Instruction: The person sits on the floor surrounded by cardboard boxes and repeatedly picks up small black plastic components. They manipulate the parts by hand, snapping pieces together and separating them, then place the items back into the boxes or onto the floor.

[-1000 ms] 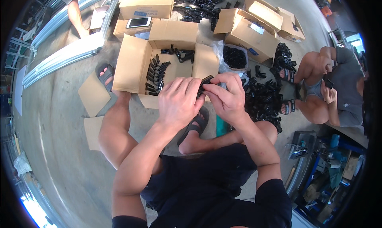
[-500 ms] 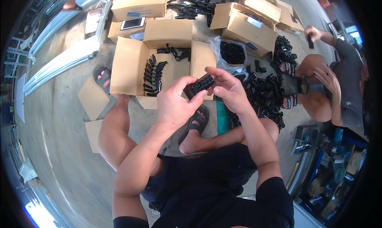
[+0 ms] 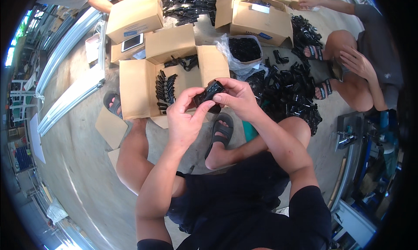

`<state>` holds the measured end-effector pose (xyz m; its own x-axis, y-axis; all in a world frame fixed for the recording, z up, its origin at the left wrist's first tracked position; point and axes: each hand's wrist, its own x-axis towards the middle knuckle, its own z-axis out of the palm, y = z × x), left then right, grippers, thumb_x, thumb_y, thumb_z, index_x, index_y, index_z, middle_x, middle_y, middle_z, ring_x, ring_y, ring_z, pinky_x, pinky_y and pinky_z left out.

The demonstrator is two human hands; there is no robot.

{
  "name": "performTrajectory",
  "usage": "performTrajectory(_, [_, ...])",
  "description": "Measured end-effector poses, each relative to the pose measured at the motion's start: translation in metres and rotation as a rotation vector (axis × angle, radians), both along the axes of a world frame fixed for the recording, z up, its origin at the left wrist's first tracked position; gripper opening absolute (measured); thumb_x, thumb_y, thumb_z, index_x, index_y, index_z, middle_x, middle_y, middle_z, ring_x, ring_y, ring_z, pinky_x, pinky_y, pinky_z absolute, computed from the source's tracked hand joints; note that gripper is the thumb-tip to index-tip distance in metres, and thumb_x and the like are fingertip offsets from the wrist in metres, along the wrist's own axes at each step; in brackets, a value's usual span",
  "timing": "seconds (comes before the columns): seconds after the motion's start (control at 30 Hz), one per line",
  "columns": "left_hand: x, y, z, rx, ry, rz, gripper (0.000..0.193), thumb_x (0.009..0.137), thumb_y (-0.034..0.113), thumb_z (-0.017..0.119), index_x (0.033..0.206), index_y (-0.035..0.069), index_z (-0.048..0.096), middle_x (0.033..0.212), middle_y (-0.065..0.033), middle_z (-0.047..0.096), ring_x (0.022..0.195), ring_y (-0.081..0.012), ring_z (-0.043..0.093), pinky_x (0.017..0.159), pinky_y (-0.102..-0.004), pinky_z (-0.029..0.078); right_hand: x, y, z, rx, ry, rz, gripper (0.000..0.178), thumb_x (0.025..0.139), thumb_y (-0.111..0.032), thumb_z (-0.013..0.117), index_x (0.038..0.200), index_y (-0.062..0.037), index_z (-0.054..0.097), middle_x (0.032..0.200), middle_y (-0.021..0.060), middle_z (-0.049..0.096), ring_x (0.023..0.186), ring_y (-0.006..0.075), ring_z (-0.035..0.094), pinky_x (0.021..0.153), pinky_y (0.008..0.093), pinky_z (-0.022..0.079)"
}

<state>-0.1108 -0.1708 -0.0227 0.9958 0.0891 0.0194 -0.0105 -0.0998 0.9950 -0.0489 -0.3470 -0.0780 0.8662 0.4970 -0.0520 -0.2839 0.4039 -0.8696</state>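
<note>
Both my hands hold one black tubular fitting, shaped like a short elbow joint (image 3: pixel 212 90), in front of my chest. My left hand (image 3: pixel 183 119) pinches its left end between thumb and fingers. Around its right end close the thumb and fingers of my right hand (image 3: pixel 238 98), which hide part of it. Just beyond my hands stands an open cardboard box (image 3: pixel 136 88). Inside it, similar black fittings (image 3: pixel 165 88) lie in neat rows along the left, with several more at the back.
Loose black fittings (image 3: pixel 296 91) are heaped right of my hands, beside a bag-lined tub (image 3: pixel 261 54) of small black pieces. A white-framed device (image 3: pixel 132 41) rests on a carton. Long metal profiles (image 3: pixel 69 88) lie left. At right sits a co-worker, one hand (image 3: pixel 355 60) near the knee.
The fitting has turned in my fingers, and my right hand grips it closer. The co-worker's far hand has moved toward the back boxes. Another person's arm now shows at upper left.
</note>
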Motion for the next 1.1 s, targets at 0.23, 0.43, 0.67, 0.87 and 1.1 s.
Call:
performTrajectory(0.23, [0.003,-0.003,-0.004,-0.083,0.008,0.017,0.029,0.091,-0.001,0.076,0.117,-0.005,0.065,0.104,-0.0098,0.075,0.092,-0.0114,0.070,0.082,-0.0252,0.057,0.000,-0.003,0.004,-0.048,-0.007,0.012,0.032,0.093,-0.008,0.076,0.123,0.0002,0.068,0.093,-0.0022,0.070,0.081,0.0032,0.062,0.067,0.0200,0.049])
performTrajectory(0.43, [0.006,0.005,-0.011,-0.154,0.092,0.081,0.024,0.094,-0.003,0.071,0.117,-0.007,0.063,0.111,-0.0157,0.073,0.099,-0.0171,0.071,0.091,-0.0286,0.056,0.066,-0.033,-0.034,-0.312,-0.022,-0.209,0.030,0.100,-0.025,0.066,0.115,0.0004,0.072,0.099,0.0074,0.074,0.082,0.0159,0.069,0.070,0.0305,0.055])
performTrajectory(0.67, [0.013,0.007,-0.005,-0.403,0.091,0.141,0.024,0.095,-0.001,0.069,0.118,-0.005,0.063,0.106,-0.0160,0.074,0.095,-0.0200,0.073,0.089,-0.0305,0.058,0.073,-0.122,-0.229,-1.771,-0.253,-0.147,0.024,0.091,-0.024,0.063,0.098,-0.0064,0.077,0.102,0.0220,0.074,0.098,0.0376,0.072,0.087,0.0482,0.057])
performTrajectory(0.87, [-0.001,0.013,-0.005,-0.282,0.155,0.257,0.024,0.091,0.003,0.076,0.112,-0.002,0.067,0.099,-0.0102,0.074,0.087,-0.0117,0.070,0.079,-0.0261,0.058,0.057,-0.075,-0.226,-1.958,-0.370,0.244,0.028,0.095,-0.016,0.053,0.104,-0.0089,0.078,0.113,0.0149,0.076,0.108,0.0310,0.072,0.089,0.0458,0.058])
performTrajectory(1.1, [0.002,0.008,-0.023,-0.406,0.150,0.135,0.021,0.092,0.004,0.076,0.111,-0.001,0.067,0.103,-0.0066,0.074,0.093,-0.0088,0.068,0.080,-0.0242,0.056,0.064,-0.087,-0.281,-1.839,-0.467,0.175,0.024,0.094,-0.011,0.052,0.098,-0.0021,0.074,0.108,0.0233,0.074,0.104,0.0413,0.071,0.090,0.0487,0.057])
